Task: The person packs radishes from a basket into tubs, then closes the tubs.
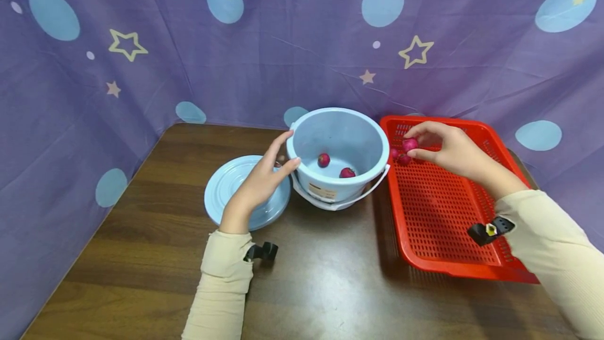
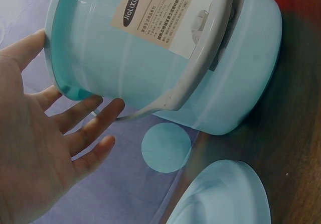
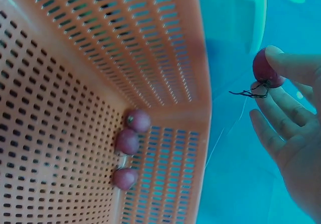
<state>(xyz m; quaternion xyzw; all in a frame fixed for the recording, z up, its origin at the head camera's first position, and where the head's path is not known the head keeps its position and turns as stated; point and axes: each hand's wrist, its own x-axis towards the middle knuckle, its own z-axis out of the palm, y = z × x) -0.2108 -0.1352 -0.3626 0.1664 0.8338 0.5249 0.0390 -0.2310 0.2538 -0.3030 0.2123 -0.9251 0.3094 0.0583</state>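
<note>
I have the right hand (image 1: 445, 147) pinching a radish (image 1: 410, 144) by the basket's (image 1: 402, 232) far left corner, its spare fingers trailing loose. My right wrist view shows the radish's dark, stringy end, though the thumb covers part of it. Three more radishes (image 3: 127, 141) sit in that corner; from the head I can't separate them well. The left hand (image 1: 257, 180) is spread, touching the bucket's (image 1: 363, 143) rim without clenching. Two radishes lie inside the bucket. The left hand hides part of the lid (image 1: 225, 182); the right forearm covers some basket.
</note>
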